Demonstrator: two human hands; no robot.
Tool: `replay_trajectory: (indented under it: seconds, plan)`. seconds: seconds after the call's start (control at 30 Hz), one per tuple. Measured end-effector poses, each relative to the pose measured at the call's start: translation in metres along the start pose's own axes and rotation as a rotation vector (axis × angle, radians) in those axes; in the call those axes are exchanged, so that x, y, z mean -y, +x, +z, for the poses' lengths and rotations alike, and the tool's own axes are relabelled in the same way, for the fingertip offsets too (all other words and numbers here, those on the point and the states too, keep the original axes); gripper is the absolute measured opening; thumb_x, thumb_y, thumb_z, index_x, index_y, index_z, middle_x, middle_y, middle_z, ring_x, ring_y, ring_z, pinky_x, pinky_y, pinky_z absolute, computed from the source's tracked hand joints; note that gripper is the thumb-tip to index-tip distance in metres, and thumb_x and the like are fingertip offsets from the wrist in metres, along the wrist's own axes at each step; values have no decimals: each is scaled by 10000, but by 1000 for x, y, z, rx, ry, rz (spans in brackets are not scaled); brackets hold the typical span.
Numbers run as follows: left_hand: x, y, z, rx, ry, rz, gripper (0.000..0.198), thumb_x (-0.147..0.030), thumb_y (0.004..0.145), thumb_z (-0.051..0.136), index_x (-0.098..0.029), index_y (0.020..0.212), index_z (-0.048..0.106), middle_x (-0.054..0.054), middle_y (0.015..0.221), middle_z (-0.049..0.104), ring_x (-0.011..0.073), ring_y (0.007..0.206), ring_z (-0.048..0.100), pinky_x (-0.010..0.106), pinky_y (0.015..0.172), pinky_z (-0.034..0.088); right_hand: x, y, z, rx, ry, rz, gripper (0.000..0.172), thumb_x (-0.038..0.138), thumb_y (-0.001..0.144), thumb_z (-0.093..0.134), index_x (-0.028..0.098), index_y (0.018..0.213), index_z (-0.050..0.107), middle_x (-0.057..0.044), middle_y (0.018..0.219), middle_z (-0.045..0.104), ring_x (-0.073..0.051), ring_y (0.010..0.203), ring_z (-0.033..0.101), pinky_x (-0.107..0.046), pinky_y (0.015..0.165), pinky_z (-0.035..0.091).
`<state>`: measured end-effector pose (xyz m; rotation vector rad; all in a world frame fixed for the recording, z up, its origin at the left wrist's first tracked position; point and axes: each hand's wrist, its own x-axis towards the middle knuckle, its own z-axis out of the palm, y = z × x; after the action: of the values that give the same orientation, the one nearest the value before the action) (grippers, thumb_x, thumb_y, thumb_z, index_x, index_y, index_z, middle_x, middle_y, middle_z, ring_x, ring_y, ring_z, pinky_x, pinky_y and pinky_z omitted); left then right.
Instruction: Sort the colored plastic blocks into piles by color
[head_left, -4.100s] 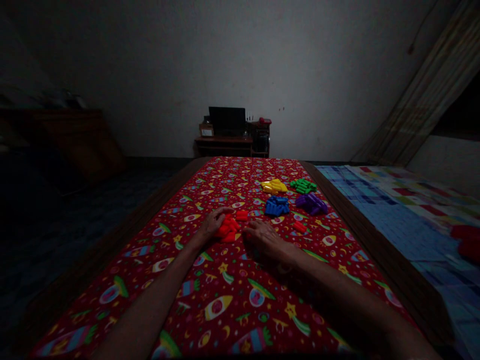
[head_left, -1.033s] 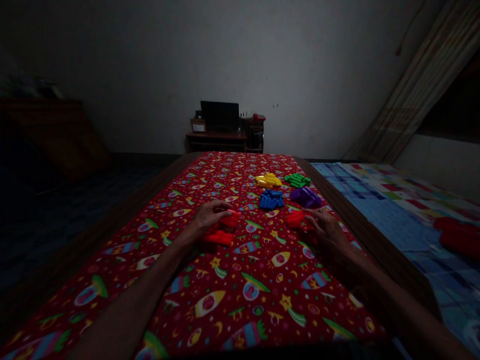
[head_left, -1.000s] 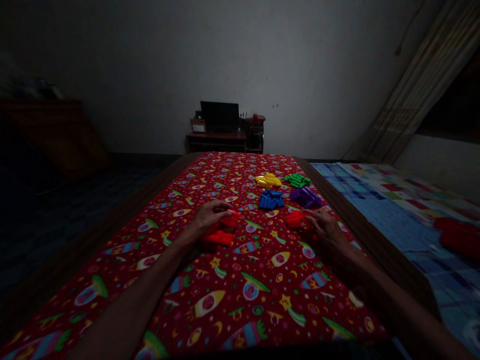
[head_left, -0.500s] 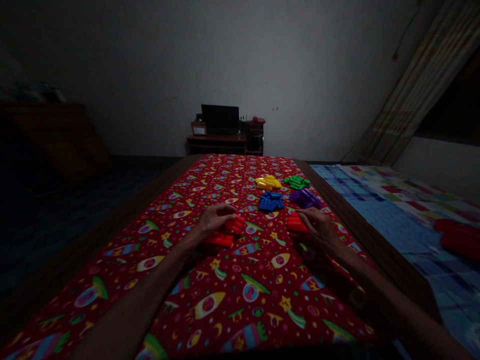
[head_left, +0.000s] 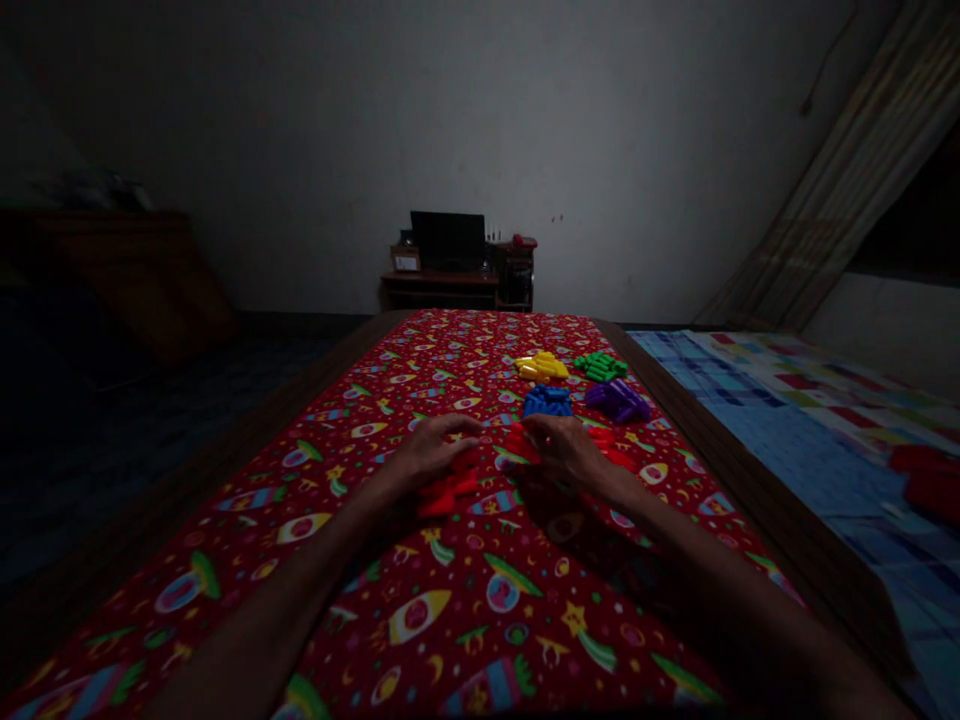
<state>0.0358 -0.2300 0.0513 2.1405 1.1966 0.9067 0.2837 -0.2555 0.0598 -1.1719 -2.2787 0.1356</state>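
Note:
My left hand (head_left: 433, 447) hovers over a small heap of red cylindrical pieces (head_left: 448, 495), its fingers apart and nothing visible between them. To the right of it, my right hand (head_left: 564, 446) has its fingers closed around red cylindrical pieces, whose ends (head_left: 520, 441) stick out at the fingertips. How many it holds is hidden by the hand. More red pieces (head_left: 616, 452) lie just beyond the right hand. A pile of blue pieces (head_left: 547, 400) sits right behind that hand's fingers.
Purple pieces (head_left: 619, 400), green pieces (head_left: 601, 366) and yellow pieces (head_left: 541, 366) lie in separate piles farther back on the red patterned cloth (head_left: 420, 610). A desk with a monitor (head_left: 448, 240) stands by the wall. A checked blue mat (head_left: 750, 430) spreads out at the right.
My right hand has moved left from the right-hand red pieces, carrying red pieces toward my left hand. The red pieces in my left hand have come down onto the heap, and its fingers have opened.

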Motion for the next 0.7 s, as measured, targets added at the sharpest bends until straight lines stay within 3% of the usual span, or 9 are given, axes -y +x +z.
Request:
replay_trajectory:
  seconds: [0.17,0.3,0.4,0.53,0.7]
  plan:
    - [24,2,-27,115,204,-51,415,-489,705,580,-189,962,709,91,1033,707,260,933,660,344,833,515,-41,4,-38,26,-234,246,229,259,873,504,134,851,694,-76,767,672,-136,657,559,-231,579,310]
    - [31,1,-30,240,244,-108,460,-465,702,569,-168,1032,690,99,1050,704,246,924,660,314,809,518,-58,2,-37,167,-326,403,254,276,857,498,143,762,693,-67,709,655,-134,632,555,-236,531,269]
    - [25,0,-25,267,236,-102,432,-420,701,566,-181,1036,696,77,1035,714,232,919,654,295,810,507,-62,-2,-32,190,-368,452,251,283,851,502,154,743,689,-68,696,649,-137,620,551,-242,514,256]
    - [17,0,-23,264,136,-103,371,-386,665,600,-208,966,724,56,966,723,219,879,655,272,777,505,-65,-3,-32,76,-373,375,218,281,845,533,154,769,693,-76,732,658,-143,626,547,-241,533,292]
    - [10,2,-20,93,81,-126,320,-352,555,694,-208,839,732,34,860,681,207,793,638,291,728,513,-36,0,-23,-87,-133,55,242,261,895,495,145,806,688,-62,726,658,-131,625,549,-235,586,372]
